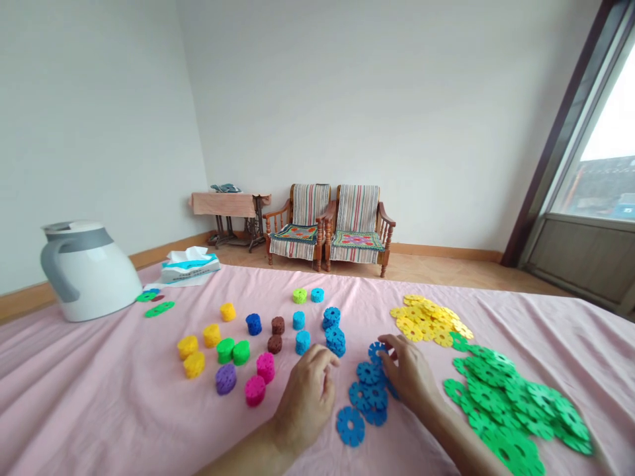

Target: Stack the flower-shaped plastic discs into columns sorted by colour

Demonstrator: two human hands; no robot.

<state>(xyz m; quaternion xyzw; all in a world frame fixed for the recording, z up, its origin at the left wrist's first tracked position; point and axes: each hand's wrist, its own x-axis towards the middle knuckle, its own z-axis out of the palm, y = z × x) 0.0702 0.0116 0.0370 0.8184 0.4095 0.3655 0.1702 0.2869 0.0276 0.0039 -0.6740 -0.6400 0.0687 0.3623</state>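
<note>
My left hand [308,391] hovers just in front of a stack of blue discs [335,342], its fingers loosely curled and the thumb apart from them. I see nothing in it. My right hand [411,375] has its fingertips and thumb at the edge of a blue snowflake disc [378,351], a flat round piece with notches. Below that disc, several more blue discs [368,393] lie overlapping on the pink cloth [163,410]. Part of this pile is hidden by my right hand.
A green disc pile [510,396] and a yellow one [429,320] lie on the right. Small stacks, such as pink [254,391], purple [225,379] and brown [274,344], stand on the left. Behind them are a white jug [99,277] and a tissue box [191,266].
</note>
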